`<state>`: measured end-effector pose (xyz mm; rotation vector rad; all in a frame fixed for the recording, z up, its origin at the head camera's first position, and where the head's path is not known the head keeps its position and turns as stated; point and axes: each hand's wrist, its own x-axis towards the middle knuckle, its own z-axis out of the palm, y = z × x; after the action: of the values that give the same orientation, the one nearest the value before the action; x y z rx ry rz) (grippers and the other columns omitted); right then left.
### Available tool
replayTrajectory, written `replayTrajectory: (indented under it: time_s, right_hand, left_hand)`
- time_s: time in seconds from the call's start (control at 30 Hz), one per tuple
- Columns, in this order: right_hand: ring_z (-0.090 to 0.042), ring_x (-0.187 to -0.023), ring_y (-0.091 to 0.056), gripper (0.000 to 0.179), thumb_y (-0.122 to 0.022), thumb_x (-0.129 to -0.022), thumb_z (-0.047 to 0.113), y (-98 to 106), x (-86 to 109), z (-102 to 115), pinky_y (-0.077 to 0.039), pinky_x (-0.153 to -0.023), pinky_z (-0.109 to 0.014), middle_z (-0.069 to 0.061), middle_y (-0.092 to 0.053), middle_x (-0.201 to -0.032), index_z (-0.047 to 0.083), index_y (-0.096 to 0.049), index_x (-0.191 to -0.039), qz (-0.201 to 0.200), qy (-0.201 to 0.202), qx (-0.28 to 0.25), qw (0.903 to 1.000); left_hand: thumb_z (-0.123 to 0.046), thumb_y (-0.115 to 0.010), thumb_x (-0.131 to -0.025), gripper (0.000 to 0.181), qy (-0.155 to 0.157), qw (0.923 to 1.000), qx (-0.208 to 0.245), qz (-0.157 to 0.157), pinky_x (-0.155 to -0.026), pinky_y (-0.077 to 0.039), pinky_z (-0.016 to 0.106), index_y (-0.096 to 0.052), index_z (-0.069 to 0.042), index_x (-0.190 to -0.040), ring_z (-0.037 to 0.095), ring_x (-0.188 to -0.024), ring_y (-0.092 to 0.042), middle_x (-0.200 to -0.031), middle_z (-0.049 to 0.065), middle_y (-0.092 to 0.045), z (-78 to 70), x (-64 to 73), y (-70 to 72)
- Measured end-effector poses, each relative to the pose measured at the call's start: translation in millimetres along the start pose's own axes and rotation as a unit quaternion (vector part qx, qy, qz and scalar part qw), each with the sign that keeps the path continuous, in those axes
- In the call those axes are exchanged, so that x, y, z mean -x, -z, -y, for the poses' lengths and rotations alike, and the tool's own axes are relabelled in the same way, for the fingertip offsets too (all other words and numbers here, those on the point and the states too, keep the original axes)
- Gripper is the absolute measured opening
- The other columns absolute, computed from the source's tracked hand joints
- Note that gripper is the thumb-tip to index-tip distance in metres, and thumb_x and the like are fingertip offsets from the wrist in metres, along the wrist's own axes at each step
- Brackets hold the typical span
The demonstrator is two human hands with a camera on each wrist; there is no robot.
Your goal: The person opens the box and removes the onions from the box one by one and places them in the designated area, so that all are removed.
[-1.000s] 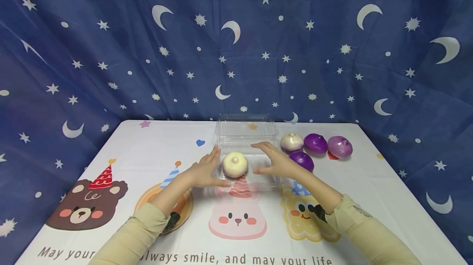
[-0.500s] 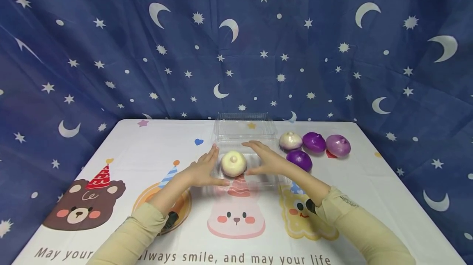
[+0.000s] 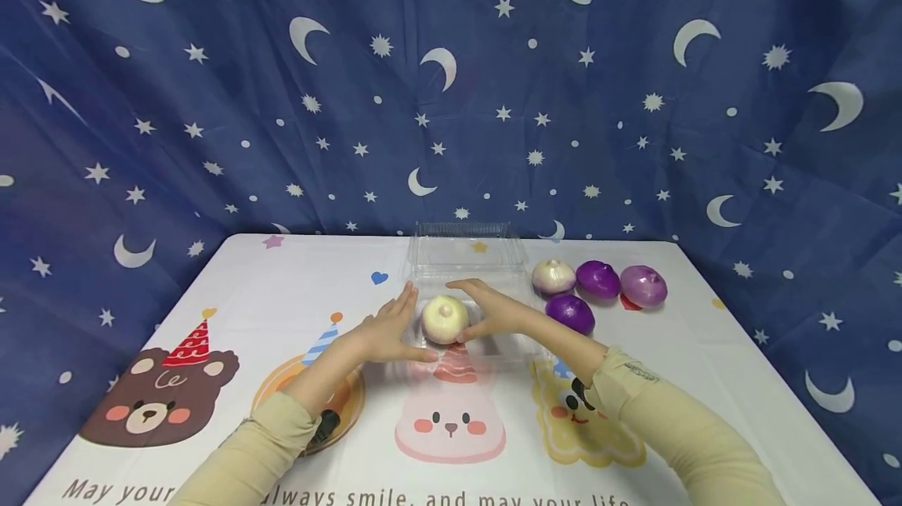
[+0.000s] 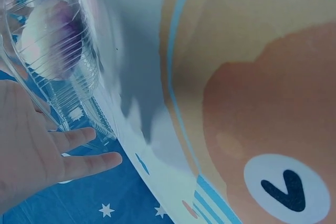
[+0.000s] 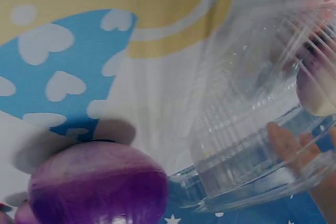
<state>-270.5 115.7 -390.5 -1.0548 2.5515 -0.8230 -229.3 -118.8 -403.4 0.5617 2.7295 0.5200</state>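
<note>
A white and purple onion (image 3: 445, 319) sits at the left end of a clear plastic box (image 3: 503, 346), whose lid (image 3: 465, 254) is folded back. My left hand (image 3: 384, 335) is at the box's left side, fingers spread and thumb along the front edge. In the left wrist view its fingers (image 4: 86, 163) extend beside the ribbed wall, with the onion (image 4: 50, 40) showing through the plastic. My right hand (image 3: 496, 313) reaches in over the box from the right, fingers and thumb apart. Its thumb is close to the onion's right side; contact cannot be told.
To the right of the box lie several more onions: a pale one (image 3: 553, 277), a dark purple one (image 3: 598, 280), a lighter purple one (image 3: 644, 287) and a dark one (image 3: 570, 314) in front. A printed white tablecloth (image 3: 303, 287) covers the table; a starry blue curtain (image 3: 479, 161) hangs behind.
My right hand has moved left over the box, closer to the onion. My left hand has stayed at the box's left side. The onions and box keep their places.
</note>
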Motion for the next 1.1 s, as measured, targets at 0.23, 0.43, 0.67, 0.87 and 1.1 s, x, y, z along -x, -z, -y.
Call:
replayTrajectory:
  time_s: [0.23,0.43,0.67,0.87,1.1]
  right_hand:
    - [-0.042,-0.133,-0.036,0.088,-0.079,-0.073,0.015,-3.8,-6.2,3.5,-0.034,-0.108,-0.056,-0.027,-0.033,-0.144,0.003,-0.030,-0.144,0.007,-0.004,0.003,1.0000]
    - [-0.042,-0.132,-0.037,0.087,-0.079,-0.073,0.012,-6.8,-13.5,7.7,-0.035,-0.107,-0.055,-0.027,-0.034,-0.144,0.003,-0.029,-0.145,0.011,-0.007,0.008,0.9999]
    - [-0.043,-0.129,-0.040,0.086,-0.080,-0.071,0.008,-14.8,-15.8,7.7,-0.036,-0.106,-0.055,-0.029,-0.034,-0.142,0.001,-0.032,-0.143,0.021,-0.012,0.002,0.9997]
    - [-0.042,-0.126,-0.043,0.082,-0.079,-0.071,0.007,-19.7,-18.3,6.0,-0.038,-0.106,-0.054,-0.028,-0.038,-0.139,0.000,-0.036,-0.141,0.018,-0.007,0.005,0.9998]
    - [-0.041,-0.124,-0.046,0.078,-0.078,-0.073,0.007,-19.0,-20.8,10.3,-0.038,-0.105,-0.053,-0.027,-0.042,-0.138,0.000,-0.039,-0.139,0.016,-0.019,0.005,0.9997]
  left_hand:
    - [-0.069,-0.061,-0.075,0.119,-0.002,1.0000,-0.005,-0.005,-0.102,-0.022,0.073,0.001,-0.001,-0.150,0.047,-0.141,-0.016,-0.158,0.014,0.009,-0.6,0.6,-0.1]
    - [-0.068,-0.061,-0.075,0.119,0.001,1.0000,-0.007,-0.002,-0.102,-0.021,0.074,0.002,-0.001,-0.150,0.047,-0.141,-0.015,-0.158,0.014,0.010,-2.8,1.9,4.4]
    - [-0.067,-0.063,-0.075,0.120,-0.002,0.9999,0.012,0.000,-0.102,-0.020,0.075,0.003,-0.001,-0.150,0.048,-0.141,-0.014,-0.158,0.014,0.011,-2.3,3.2,-0.3]
    - [-0.066,-0.064,-0.075,0.120,0.000,1.0000,0.008,-0.001,-0.102,-0.021,0.074,0.001,0.000,-0.150,0.047,-0.141,-0.015,-0.159,0.014,0.009,-2.6,5.3,-1.2]
    - [-0.068,-0.063,-0.074,0.120,0.000,1.0000,0.003,-0.002,-0.101,-0.021,0.074,0.001,-0.002,-0.151,0.047,-0.141,-0.015,-0.159,0.013,0.010,-3.5,4.5,1.7]
